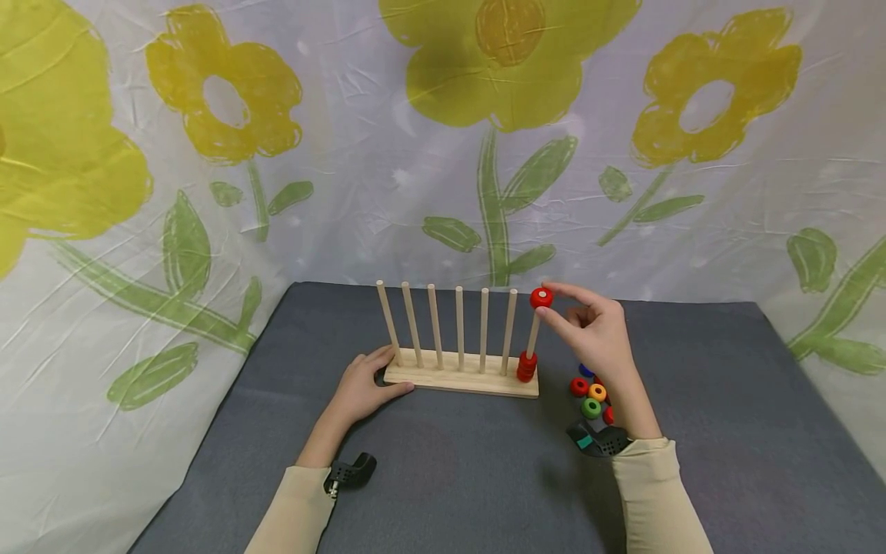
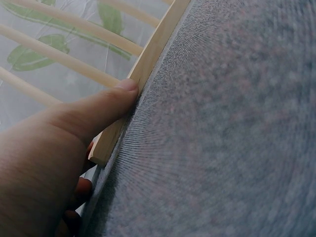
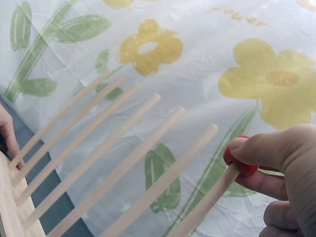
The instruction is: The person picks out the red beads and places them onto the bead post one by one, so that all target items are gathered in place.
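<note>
A wooden peg rack [image 1: 457, 378] with a row of several upright pegs stands on the table. On its rightmost peg, a short stack of red beads [image 1: 527, 368] sits at the bottom. My right hand [image 1: 594, 327] pinches another red bead [image 1: 541, 298] between thumb and forefinger at the top of that peg. In the right wrist view, the peg's upper end goes into the underside of this red bead [image 3: 242, 160]. At the rack's left end, my left hand [image 1: 362, 387] grips the base, its thumb [image 2: 106, 109] along the front edge and other fingers partly hidden behind.
Several loose beads lie right of the rack under my right forearm, among them a green bead [image 1: 591, 408], an orange bead [image 1: 597, 393] and a red bead [image 1: 579, 387]; the forearm partly covers the group. A flower-printed cloth [image 1: 360, 192] hangs behind the dark grey table [image 1: 443, 477].
</note>
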### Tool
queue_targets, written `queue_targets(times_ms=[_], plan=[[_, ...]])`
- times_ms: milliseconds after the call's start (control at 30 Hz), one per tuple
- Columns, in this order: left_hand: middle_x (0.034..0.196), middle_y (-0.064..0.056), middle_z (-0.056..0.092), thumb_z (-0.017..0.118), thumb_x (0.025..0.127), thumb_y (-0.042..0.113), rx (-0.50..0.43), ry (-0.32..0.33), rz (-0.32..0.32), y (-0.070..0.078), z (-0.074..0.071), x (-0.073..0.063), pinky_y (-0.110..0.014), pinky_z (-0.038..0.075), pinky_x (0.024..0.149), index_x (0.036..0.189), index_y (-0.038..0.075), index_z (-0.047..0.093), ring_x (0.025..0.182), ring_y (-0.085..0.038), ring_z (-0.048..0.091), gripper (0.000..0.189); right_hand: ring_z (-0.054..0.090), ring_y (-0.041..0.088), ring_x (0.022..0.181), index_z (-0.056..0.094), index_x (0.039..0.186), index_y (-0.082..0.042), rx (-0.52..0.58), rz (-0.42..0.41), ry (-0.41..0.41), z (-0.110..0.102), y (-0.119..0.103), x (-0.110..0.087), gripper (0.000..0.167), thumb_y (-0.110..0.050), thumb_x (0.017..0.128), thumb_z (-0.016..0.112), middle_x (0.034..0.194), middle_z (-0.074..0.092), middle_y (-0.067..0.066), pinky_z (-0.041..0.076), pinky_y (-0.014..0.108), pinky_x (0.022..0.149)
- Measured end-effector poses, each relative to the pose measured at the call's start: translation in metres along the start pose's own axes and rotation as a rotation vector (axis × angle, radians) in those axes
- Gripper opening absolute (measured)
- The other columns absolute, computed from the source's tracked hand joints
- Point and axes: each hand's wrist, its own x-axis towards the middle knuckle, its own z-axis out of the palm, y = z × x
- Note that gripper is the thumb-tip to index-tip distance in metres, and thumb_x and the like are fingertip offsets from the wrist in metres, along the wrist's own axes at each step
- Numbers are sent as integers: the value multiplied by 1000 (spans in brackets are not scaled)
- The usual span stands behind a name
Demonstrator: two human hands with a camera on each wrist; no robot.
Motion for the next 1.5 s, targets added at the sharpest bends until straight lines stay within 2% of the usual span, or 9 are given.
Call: queue_targets(times_ms=[400, 900, 1000, 1067, 1133, 1233, 1433, 1500], plan=[[153, -17, 46, 81, 84, 53, -5, 4, 2, 1, -2, 0, -53, 42, 96, 150, 1, 50, 114, -34, 51, 89, 22, 15, 41, 70, 125, 5, 17, -64, -8, 0, -1, 3, 35, 7, 90, 74, 49, 32, 8, 20, 32, 40], [153, -17, 46, 80, 84, 53, -9, 10, 13, 1, -4, 1, -53, 42, 96, 150, 1, 49, 115, -35, 51, 90, 22, 16, 41, 72, 123, 3, 18, -50, -6, -1, -3, 3, 32, 6, 91, 74, 48, 36, 8, 20, 32, 41], [153, -17, 46, 81, 84, 52, -13, 11, 9, 0, -3, 0, -54, 42, 97, 150, 1, 49, 115, -35, 51, 89, 21, 17, 42, 71, 124, 4, 36, -50, -12, -3, -1, 1, 32, 5, 92, 73, 50, 42, 5, 20, 32, 41], [153, -17, 46, 81, 85, 52, -2, 8, 8, -1, -2, -1, -55, 41, 98, 150, 1, 49, 117, -36, 51, 89, 22, 16, 41, 70, 124, 5, 56, -50, -12, -5, 1, 0, 31, 4, 93, 72, 60, 57, 2, 20, 33, 41], [152, -17, 46, 80, 85, 52, 3, 5, 12, -1, -1, -1, -55, 41, 98, 150, 1, 50, 118, -37, 51, 88, 23, 14, 40, 69, 125, 6, 77, -53, -9, -9, 5, -2, 31, 3, 94, 71, 81, 71, 1, 21, 32, 40], [152, -17, 46, 79, 85, 53, 0, -1, 23, -1, 0, -1, -55, 42, 97, 150, 2, 49, 118, -37, 51, 88, 23, 13, 40, 68, 124, 8, 106, -60, 6, -17, 11, -4, 30, 4, 95, 70, 111, 74, 4, 22, 32, 39], [153, -16, 46, 80, 85, 53, -15, 1, 20, -1, 1, -1, -55, 42, 97, 151, 3, 49, 119, -37, 51, 89, 25, 13, 38, 68, 123, 11, 81, -86, 18, -32, 20, -6, 29, 9, 94, 68, 113, 71, 21, 23, 30, 38], [153, -16, 46, 80, 85, 54, -12, 0, 14, -2, 1, -2, -56, 41, 98, 151, 3, 49, 120, -38, 50, 89, 26, 13, 38, 69, 122, 10, 49, -71, 12, -36, 23, -8, 29, 8, 94, 69, 113, 71, 20, 24, 30, 38]])
